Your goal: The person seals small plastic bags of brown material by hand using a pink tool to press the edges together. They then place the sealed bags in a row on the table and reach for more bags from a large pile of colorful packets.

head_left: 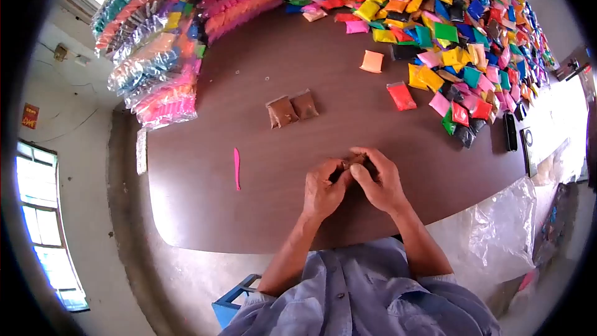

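My left hand (324, 188) and my right hand (380, 182) meet over the near part of the table, fingers curled and thumbs together. Between them is a small brown lump of modelling clay (355, 161), mostly covered by the fingers. Beyond the hands, two clear packets of brown clay lie side by side, a left packet (282, 112) and a right packet (305, 105). To the left of my hands rests a slim pink modelling tool (237, 168).
A large heap of colourful clay packets (445, 31) covers the table's far right. Stacked bagged packets (163, 81) stand at the far left. A red packet (402, 96) and an orange packet (372, 61) lie apart on the brown table (205, 211). A blue stool (230, 305) is below.
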{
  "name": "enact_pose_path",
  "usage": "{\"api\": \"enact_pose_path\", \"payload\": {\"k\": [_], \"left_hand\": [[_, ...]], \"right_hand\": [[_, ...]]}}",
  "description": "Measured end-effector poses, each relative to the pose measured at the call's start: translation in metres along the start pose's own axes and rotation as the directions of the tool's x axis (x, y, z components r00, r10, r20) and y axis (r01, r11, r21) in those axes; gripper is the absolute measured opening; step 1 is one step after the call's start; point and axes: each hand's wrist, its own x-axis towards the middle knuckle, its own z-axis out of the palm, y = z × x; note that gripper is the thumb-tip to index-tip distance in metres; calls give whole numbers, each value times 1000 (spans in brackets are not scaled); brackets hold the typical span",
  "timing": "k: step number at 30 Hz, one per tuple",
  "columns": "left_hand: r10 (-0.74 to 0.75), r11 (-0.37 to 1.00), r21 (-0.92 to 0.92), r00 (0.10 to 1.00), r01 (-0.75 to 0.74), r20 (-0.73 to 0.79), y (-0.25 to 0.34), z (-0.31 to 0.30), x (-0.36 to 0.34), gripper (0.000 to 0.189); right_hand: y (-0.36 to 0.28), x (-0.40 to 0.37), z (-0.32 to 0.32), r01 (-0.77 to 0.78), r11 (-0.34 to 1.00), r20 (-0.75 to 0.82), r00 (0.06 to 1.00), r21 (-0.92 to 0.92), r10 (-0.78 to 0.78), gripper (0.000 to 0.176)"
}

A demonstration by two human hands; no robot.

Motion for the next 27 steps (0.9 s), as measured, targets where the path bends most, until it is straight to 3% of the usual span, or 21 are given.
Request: {"api": "enact_pose_path", "payload": {"k": [2, 6, 8, 9, 11, 13, 15, 19, 22, 25, 27], "left_hand": [[-51, 999, -15, 998, 51, 24, 4, -4, 1, 15], [-184, 973, -116, 975, 198, 123, 13, -8, 3, 12], [-102, 985, -125, 987, 118, 125, 19, -7, 5, 13], [-20, 990, -135, 992, 37, 128, 23, -8, 6, 15], [-44, 995, -83, 985, 58, 167, 32, -12, 7, 18], [-56, 997, -44, 974, 67, 221, 33, -12, 8, 21], [-51, 996, -67, 986, 63, 162, 27, -5, 4, 18], [26, 1000, 13, 996, -27, 85, 19, 1, 1, 12], [-17, 1000, -10, 995, 18, 95, 22, -1, 3, 11], [-99, 993, -54, 984, 108, 150, 3, -8, 0, 12], [-87, 995, -24, 982, 92, 168, 5, -13, 1, 13]], "right_hand": [[2, -1, -6, -160, 982, 87, 985, 105, 151, 25], [3, -3, -6, -178, 962, 92, 982, 206, 162, 22], [9, -4, -3, -29, 992, -29, 999, 119, 33, 18], [11, -4, -3, -28, 992, -29, 999, 120, 32, 18], [15, -4, -7, -116, 945, -27, 991, 306, 130, 16], [19, -6, -4, -122, 953, -86, 985, 276, 151, 14], [14, -7, -4, -62, 990, -114, 991, 124, 76, 13], [10, -6, -2, -86, 971, -116, 987, 222, 114, 16], [11, -3, -1, 29, 994, -105, 994, 102, -18, 24], [8, -4, -2, -37, 997, -40, 998, 72, 40, 29], [5, -2, -6, -84, 994, -25, 996, 67, 86, 34]]}}
